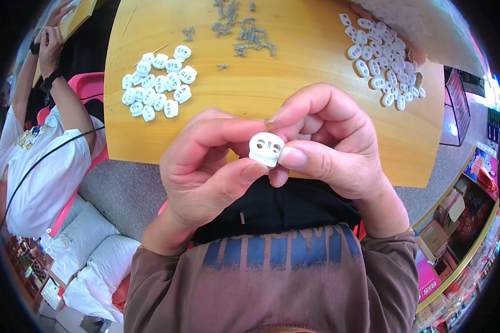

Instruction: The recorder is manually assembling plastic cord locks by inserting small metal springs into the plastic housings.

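A white plastic cord lock point(266, 149) with two holes in its face is held up in front of my chest, just over the table's near edge. A bit of metal spring shows between the holes. Both hands pinch it: the thumb and forefinger of my left hand point(205, 161) grip its left side. On its right side press the thumb and fingers of my right hand point(333, 144). The right fingers partly hide something white behind it, which I cannot make out. One small spring point(242, 217) lies on the black cloth over my lap.
Left on the wooden table point(305, 55) lies a group of white cord locks point(160, 83). Loose metal springs point(253, 36) are scattered at the back. White oval parts point(383, 61) pile up at the right, beside a plastic bag point(428, 25). Another person point(55, 144) sits at the left.
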Demonstrator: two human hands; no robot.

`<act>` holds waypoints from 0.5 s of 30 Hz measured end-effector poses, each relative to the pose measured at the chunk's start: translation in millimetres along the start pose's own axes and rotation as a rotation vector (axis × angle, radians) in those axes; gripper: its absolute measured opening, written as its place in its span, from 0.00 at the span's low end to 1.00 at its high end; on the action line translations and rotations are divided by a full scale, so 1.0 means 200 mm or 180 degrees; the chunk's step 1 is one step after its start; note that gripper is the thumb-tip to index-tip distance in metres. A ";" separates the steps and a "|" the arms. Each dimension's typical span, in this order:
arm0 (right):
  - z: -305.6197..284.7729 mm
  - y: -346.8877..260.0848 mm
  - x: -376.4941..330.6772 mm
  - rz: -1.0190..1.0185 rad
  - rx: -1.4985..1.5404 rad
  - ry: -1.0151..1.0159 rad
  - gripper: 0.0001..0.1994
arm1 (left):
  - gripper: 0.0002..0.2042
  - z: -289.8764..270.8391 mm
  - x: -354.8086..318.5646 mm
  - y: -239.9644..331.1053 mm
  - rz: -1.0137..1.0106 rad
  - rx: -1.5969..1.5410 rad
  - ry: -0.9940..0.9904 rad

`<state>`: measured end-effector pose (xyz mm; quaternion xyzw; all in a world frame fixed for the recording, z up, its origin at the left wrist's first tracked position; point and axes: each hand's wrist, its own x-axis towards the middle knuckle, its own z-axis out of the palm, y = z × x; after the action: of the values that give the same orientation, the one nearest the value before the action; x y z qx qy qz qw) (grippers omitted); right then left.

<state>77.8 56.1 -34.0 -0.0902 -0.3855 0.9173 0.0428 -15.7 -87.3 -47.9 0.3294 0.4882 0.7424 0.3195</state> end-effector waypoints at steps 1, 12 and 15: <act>0.00 0.00 0.00 -0.0023 0.0002 -0.0005 0.12 | 0.14 0.00 0.00 0.00 0.0006 0.0000 0.0000; 0.03 0.01 0.01 -0.0219 -0.0164 0.0034 0.12 | 0.13 -0.01 0.00 0.03 -0.0084 0.0084 0.0081; 0.03 0.01 0.01 -0.0247 -0.0283 0.0053 0.12 | 0.13 0.00 0.00 0.03 -0.0057 0.0209 0.0105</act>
<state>75.4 50.4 -32.4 -0.0846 -0.4288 0.8961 0.0775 -16.9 -89.1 -42.9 0.3231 0.5203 0.7285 0.3070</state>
